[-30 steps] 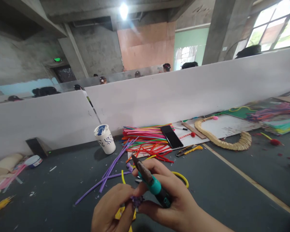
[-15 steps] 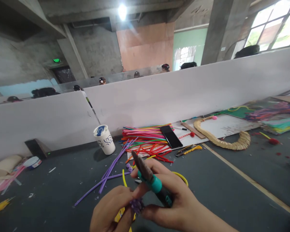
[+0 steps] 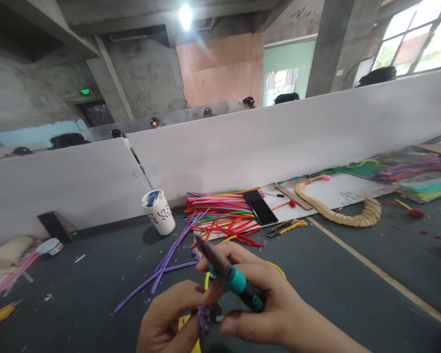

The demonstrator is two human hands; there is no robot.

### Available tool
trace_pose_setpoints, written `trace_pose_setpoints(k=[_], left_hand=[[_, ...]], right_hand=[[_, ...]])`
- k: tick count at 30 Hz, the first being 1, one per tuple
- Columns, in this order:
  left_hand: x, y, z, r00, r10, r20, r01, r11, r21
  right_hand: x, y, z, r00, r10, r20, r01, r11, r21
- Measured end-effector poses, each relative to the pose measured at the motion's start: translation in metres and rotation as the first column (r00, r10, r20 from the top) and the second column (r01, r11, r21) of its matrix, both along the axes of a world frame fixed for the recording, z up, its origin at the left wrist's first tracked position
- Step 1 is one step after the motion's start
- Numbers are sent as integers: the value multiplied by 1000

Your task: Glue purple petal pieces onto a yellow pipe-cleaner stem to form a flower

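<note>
My left hand (image 3: 172, 318) is closed, its thumb and fingers pinching a small purple fuzzy piece (image 3: 206, 317) that looks like bent pipe cleaner. My right hand (image 3: 264, 299) is wrapped round a tool with a black-and-teal handle and a tapered dark metal tip, which looks like pliers (image 3: 238, 287); the tip points up and left, away from the purple piece. The right fingertips meet the left hand close to the piece. Something yellow (image 3: 184, 321) shows beneath the left hand, partly hidden. Purple pipe cleaners (image 3: 169, 260) lie just beyond the hands.
A pile of coloured pipe cleaners (image 3: 220, 203) lies at the back, under a phone (image 3: 260, 207). Left of it stands a white cup (image 3: 159, 215). A yellow cutter knife (image 3: 292, 227) and a curved tan pleated piece (image 3: 338, 213) lie rightward. A white partition (image 3: 279, 142) borders the table.
The tool's tip has swung slightly left and down. My hands have shifted a little, and more of the purple piece shows between them. The yellow strand near it has moved.
</note>
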State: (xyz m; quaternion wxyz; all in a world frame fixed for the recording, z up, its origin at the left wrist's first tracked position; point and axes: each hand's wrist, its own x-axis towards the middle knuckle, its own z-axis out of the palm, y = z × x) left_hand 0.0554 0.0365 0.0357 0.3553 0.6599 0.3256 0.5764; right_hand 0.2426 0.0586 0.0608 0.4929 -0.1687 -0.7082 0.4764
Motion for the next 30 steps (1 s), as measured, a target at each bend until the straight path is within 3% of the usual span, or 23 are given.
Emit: trace_pose_setpoints(k=[5, 8, 10, 13, 24, 30], left_hand=[[-3, 4, 0, 999, -37, 39, 36, 999, 23], [2, 1, -3, 985, 122, 120, -129, 990, 54], [6, -3, -6, 964, 232, 129, -245, 965, 96], [11, -6, -9, 945, 305, 117, -321, 935, 154], [13, 1, -15, 873, 472, 121, -476, 775, 416], [13, -6, -19, 806, 592, 5, -517, 699, 495]], right_hand=[[1, 3, -2, 993, -121, 9, 121, 993, -9], [-4, -1, -1, 989, -148, 10, 148, 989, -7], [-9, -5, -2, 989, -147, 0, 147, 989, -8], [-15, -7, -3, 984, -175, -7, 176, 984, 11], [-19, -5, -9, 977, -212, 13, 213, 977, -25], [-27, -12, -11, 974, -218, -59, 218, 976, -2]])
